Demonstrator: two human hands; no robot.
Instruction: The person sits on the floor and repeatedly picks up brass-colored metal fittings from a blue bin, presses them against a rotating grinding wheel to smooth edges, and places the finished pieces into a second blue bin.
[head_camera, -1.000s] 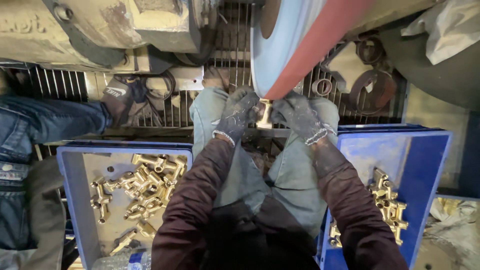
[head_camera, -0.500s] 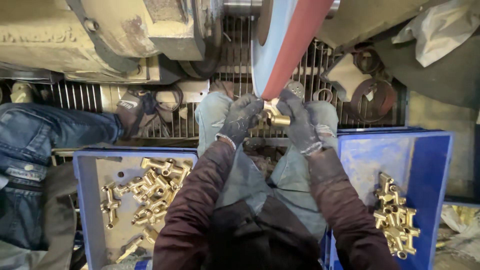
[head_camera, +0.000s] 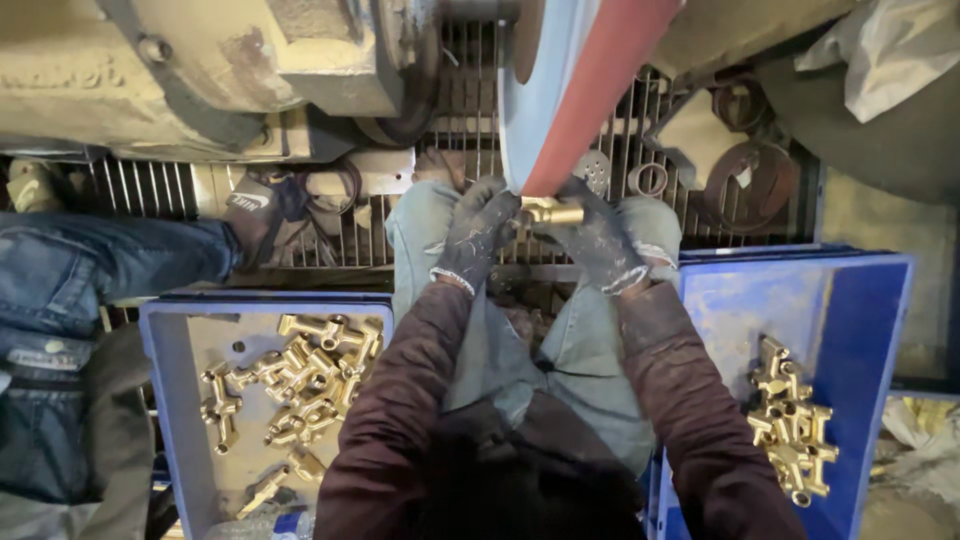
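Gloved left hand and right hand both clamped on small brass fitting, pressed against red-edged grinding wheel. Left blue plastic crate, right blue plastic crate hold brass fittings.

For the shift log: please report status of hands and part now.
Left hand and right hand, gloved, both grip small brass pipe fitting. Fitting against red-edged grinding wheel. Nothing between.

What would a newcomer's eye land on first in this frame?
Top centre, a big wheel with a red belt, and against its lower edge a brass fitting held by the gloved left hand and right hand. Below, two blue crates: the left crate and the right crate, both holding brass fittings.
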